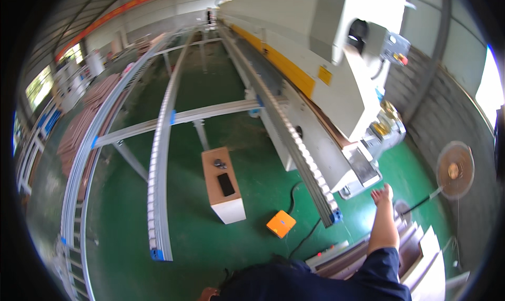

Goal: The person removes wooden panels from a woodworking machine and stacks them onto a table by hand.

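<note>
Lying at far left, brown boards [79, 138] are stacked beyond the roller rails. A sliver of skin at the lower edge is too slight to tell how the left hand's fingers stand. Between two rails, a black phone [226, 185] rests on a brown-topped white box [229, 211]; an orange box [281, 224] sits on the green floor [184, 201]. Farther right is a long white machine [336, 111] with a yellow stripe. Near its grey end plate [364, 168], the right hand [384, 195] reaches out, fingers loosely spread, gripping nothing. A pedestal fan [453, 170] stands rightmost.
</note>
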### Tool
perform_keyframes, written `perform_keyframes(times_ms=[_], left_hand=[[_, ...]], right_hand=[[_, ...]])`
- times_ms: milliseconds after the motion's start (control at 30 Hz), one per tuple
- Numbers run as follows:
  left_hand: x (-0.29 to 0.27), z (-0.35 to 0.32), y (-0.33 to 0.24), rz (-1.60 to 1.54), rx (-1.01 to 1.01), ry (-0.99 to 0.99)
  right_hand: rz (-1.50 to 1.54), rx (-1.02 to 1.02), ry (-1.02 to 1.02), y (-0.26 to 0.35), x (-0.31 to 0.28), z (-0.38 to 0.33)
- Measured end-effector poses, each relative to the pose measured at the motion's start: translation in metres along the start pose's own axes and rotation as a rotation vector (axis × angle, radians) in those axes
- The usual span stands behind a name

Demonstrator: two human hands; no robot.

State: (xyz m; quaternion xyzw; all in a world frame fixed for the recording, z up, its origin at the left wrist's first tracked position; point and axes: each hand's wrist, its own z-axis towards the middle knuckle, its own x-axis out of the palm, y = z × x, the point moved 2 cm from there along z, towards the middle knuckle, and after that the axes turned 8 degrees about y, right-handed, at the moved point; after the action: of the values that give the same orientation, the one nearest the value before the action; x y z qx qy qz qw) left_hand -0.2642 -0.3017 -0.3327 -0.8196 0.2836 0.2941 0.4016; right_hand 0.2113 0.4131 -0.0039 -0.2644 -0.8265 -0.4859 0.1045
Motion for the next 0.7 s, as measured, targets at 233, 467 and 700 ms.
perform_keyframes(times_ms=[233,467,700], left_hand=[[-0.048,0.036,-0.046,-0.131,-0.155,-0.198],[-0.071,0.056,-0.072,-0.642,-0.062,-0.124],[-0.009,0.062,0.015,0.192,0.209,0.088]], right_hand=[[0.015,-0.020,-0.011,0.020,0.035,-0.006],[-0.096,0.025,-0.101,0.005,0.036,0.002],[-0.005,0.058,0.040,-0.015,-0.013,0.061]])
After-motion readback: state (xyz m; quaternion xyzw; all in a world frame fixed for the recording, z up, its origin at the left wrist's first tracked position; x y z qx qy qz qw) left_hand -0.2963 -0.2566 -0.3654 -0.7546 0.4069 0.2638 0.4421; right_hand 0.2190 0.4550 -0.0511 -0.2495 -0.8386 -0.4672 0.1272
